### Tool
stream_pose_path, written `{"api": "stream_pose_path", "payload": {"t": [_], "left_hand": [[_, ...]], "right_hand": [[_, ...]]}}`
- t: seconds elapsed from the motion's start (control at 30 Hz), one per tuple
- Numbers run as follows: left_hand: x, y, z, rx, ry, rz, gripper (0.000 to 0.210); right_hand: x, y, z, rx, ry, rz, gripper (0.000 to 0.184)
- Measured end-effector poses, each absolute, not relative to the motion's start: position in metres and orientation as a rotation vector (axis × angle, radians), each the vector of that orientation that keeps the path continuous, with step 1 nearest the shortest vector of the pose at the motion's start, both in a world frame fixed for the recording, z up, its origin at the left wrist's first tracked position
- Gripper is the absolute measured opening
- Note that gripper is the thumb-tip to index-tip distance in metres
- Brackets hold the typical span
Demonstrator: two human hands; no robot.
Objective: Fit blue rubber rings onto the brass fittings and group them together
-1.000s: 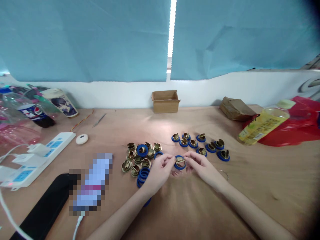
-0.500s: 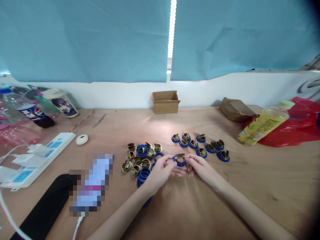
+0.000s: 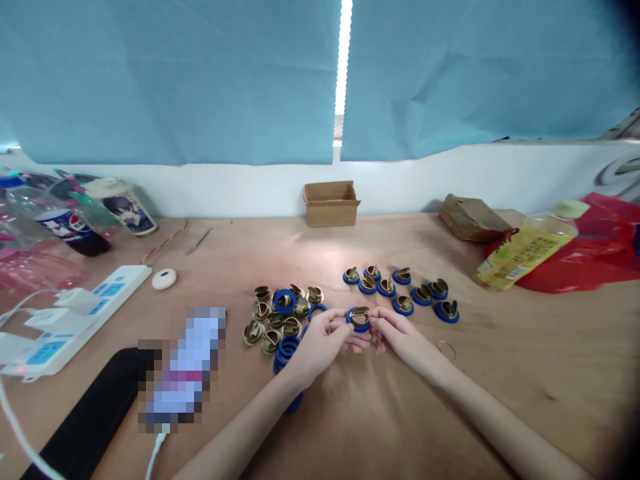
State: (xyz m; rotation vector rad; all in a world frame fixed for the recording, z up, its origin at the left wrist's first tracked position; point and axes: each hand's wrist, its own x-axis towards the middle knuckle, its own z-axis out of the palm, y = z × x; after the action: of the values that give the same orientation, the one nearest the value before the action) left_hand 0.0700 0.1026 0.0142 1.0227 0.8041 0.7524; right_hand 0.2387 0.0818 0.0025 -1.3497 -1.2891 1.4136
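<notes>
Between my two hands is a round brass-coloured clip piece with a blue ring around it, its metal clip facing up. My left hand pinches its left edge, and my right hand grips the right edge with thumb and fingers. Just left of my hands lies a cluster of brass clip pieces without rings. Loose blue rings are heaped beside them, partly hidden by my left wrist. Beyond my right hand several clip pieces with blue rings are spread out, clips up.
A small open cardboard box stands at the wall. At left are a power strip, a blurred-out phone, a black case and a cola bottle. A yellow drink bottle leans on a red bag at right.
Almost nothing differs. Both hands keep hold of the ringed clip piece, which has shifted very slightly left.
</notes>
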Motion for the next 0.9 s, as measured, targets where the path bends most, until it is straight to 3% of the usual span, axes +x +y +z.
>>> {"api": "stream_pose_path", "payload": {"t": [0.5, 0.9], "left_hand": [[0.067, 0.104, 0.017, 1.147, 0.831, 0.692, 0.040], [0.070, 0.100, 0.012, 1.205, 0.854, 0.562, 0.056]], "right_hand": [[0.235, 0.075, 0.014, -1.289, -1.459, 1.201, 0.024], [0.237, 0.078, 0.015, -1.478, -1.462, 1.170, 0.047]]}}
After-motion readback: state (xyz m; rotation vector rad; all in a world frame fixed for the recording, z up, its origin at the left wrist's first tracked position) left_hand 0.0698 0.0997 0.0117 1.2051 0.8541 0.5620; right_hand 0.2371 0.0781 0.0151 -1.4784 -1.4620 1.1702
